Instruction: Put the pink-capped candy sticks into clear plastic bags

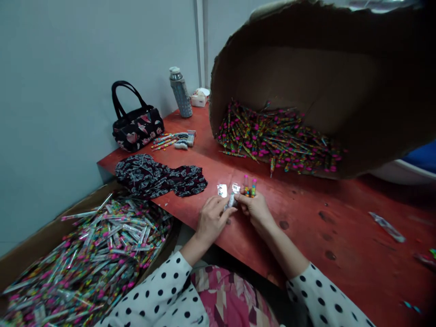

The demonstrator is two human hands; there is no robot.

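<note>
My left grip pinches a shiny wrapper, my right grip two slender, pink-tipped, multicoloured sticks.

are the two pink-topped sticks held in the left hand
No, the two pink-topped sticks jut up from the grip of the right hand.

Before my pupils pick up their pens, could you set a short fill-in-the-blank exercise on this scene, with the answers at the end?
1. The right hand holds sticks showing ____ pink tips (a number).
2. The flask stands on a tabletop coloured ____.
3. In the picture, the large carton appears to the ____ of the flask.
4. The sleeve is white with dots coloured ____.

Missing words: two; red; right; black.
</note>
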